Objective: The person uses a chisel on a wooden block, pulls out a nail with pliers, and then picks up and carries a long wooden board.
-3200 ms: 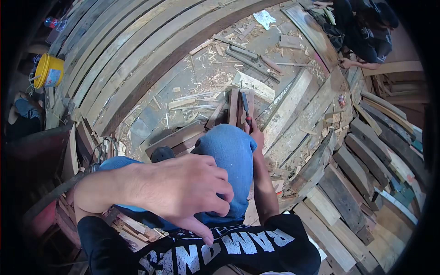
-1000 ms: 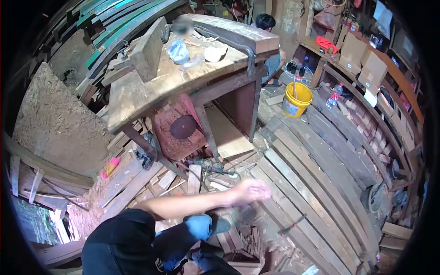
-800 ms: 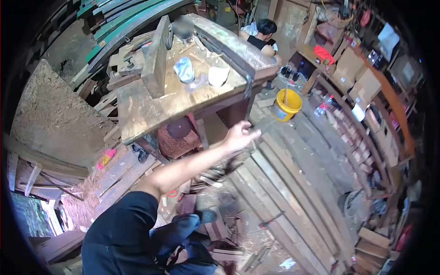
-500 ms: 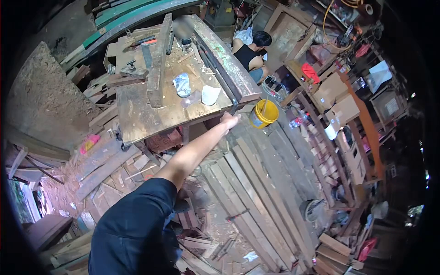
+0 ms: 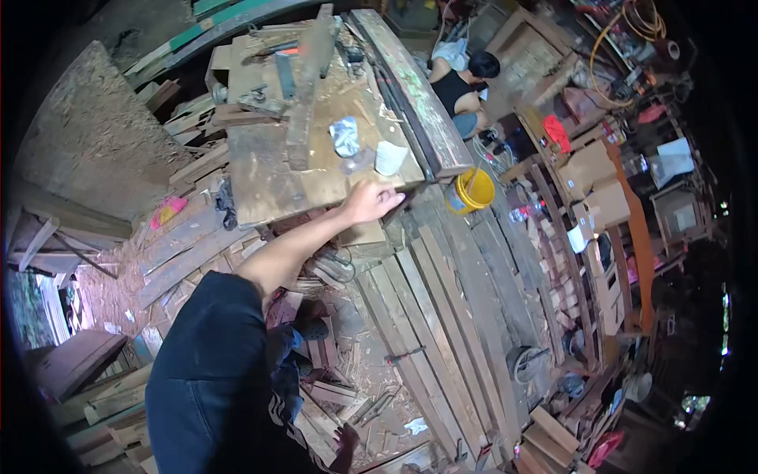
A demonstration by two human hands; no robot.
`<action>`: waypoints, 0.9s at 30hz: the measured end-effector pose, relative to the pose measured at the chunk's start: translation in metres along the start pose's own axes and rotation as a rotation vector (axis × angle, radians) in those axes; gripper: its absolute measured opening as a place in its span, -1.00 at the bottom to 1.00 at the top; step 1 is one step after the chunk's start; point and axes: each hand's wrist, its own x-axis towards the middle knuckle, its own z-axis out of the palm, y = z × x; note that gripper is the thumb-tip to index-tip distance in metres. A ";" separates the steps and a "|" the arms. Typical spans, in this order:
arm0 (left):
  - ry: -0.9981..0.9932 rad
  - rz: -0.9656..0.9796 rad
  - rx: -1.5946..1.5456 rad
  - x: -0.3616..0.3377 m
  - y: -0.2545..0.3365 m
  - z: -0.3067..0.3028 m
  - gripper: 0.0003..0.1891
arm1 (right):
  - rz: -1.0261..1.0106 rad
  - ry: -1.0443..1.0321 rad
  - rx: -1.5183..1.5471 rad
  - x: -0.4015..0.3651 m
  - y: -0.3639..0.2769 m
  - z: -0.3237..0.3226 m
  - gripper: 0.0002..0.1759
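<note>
My left hand (image 5: 371, 202), at the end of an arm in a dark sleeve, is at the front edge of the wooden workbench (image 5: 257, 189). Its fingers are curled closed; whatever may be between them is hidden. Just beyond it, a long painted wooden beam (image 5: 422, 95) lies along the bench's right side, with a dark metal bar (image 5: 407, 126) beside it. A white cup-like thing (image 5: 391, 158) and a crumpled silvery packet (image 5: 344, 137) lie close to this hand. Low in the view, my right hand (image 5: 344, 444) hangs in shadow with its fingers apart, above scraps of wood.
A yellow bucket (image 5: 470, 191) stands right of the bench. Long planks (image 5: 442, 308) cover the floor below, with a clamp (image 5: 404, 355) across them. Another person (image 5: 456, 91) sits behind the beam. Cardboard boxes (image 5: 588, 170) stand at the right.
My left hand has come off the dark metal piece at the beam's end and drawn left along the bench edge. The view has shifted, and my right hand now shows at the bottom.
</note>
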 end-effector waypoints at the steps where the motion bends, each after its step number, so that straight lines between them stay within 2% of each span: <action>1: -0.039 0.054 0.099 -0.014 -0.003 -0.020 -0.65 | 0.074 0.006 0.000 0.003 -0.033 0.009 -0.57; 2: -0.005 0.055 0.145 -0.029 -0.012 -0.036 -0.64 | 0.032 0.072 -0.027 -0.026 -0.083 0.027 -0.69; 3: 0.030 0.056 0.190 -0.041 -0.021 -0.051 -0.63 | -0.202 0.077 0.011 -0.012 -0.081 0.029 -0.72; 5: 0.121 0.025 0.286 -0.060 -0.033 -0.081 -0.62 | -0.153 0.160 -0.108 -0.001 -0.118 0.043 -0.76; 6: 0.198 -0.005 0.376 -0.066 -0.038 -0.094 -0.61 | -0.162 0.151 -0.118 -0.001 -0.138 0.051 -0.76; 8: 0.258 0.021 0.470 -0.073 -0.050 -0.114 -0.59 | -0.326 0.032 -0.061 -0.010 -0.188 0.074 -0.81; 9: 0.302 0.049 0.558 -0.077 -0.056 -0.123 -0.56 | -0.508 0.025 -0.191 -0.006 -0.213 0.086 -0.81; 10: 0.275 0.094 0.633 -0.080 -0.059 -0.132 -0.55 | -0.687 0.016 -0.317 -0.005 -0.237 0.099 -0.80; 11: 0.286 0.084 0.642 -0.083 -0.063 -0.138 -0.55 | -0.729 -0.019 -0.290 -0.013 -0.267 0.116 -0.82; 13: 0.242 0.221 0.666 -0.088 -0.069 -0.142 -0.51 | -0.836 -0.078 -0.259 -0.034 -0.333 0.153 -0.84; 14: 0.217 0.206 0.685 -0.088 -0.070 -0.140 -0.47 | -0.899 -0.104 -0.251 -0.042 -0.361 0.171 -0.84; 16: 0.275 0.305 0.721 -0.090 -0.071 -0.137 -0.47 | -1.154 -0.081 -0.217 -0.071 -0.417 0.206 -0.83; 18: 0.258 0.323 0.726 -0.089 -0.074 -0.138 -0.47 | -1.101 -0.125 -0.151 -0.118 -0.475 0.242 -0.84; 19: 0.266 0.348 0.750 -0.089 -0.076 -0.137 -0.49 | -1.273 -0.100 -0.192 -0.120 -0.499 0.257 -0.85; 23: 0.195 0.375 0.761 -0.090 -0.081 -0.137 -0.49 | -1.392 -0.282 -0.101 -0.153 -0.587 0.326 -0.81; 24: 0.182 0.382 0.756 -0.088 -0.084 -0.137 -0.49 | -1.316 -0.294 -0.087 -0.168 -0.605 0.346 -0.81; 25: 0.105 0.336 0.735 -0.088 -0.087 -0.137 -0.48 | -1.427 -0.328 -0.158 -0.161 -0.627 0.362 -0.79; 27: 0.010 0.295 0.707 -0.088 -0.086 -0.136 -0.47 | -1.483 -0.319 -0.195 -0.165 -0.662 0.401 -0.75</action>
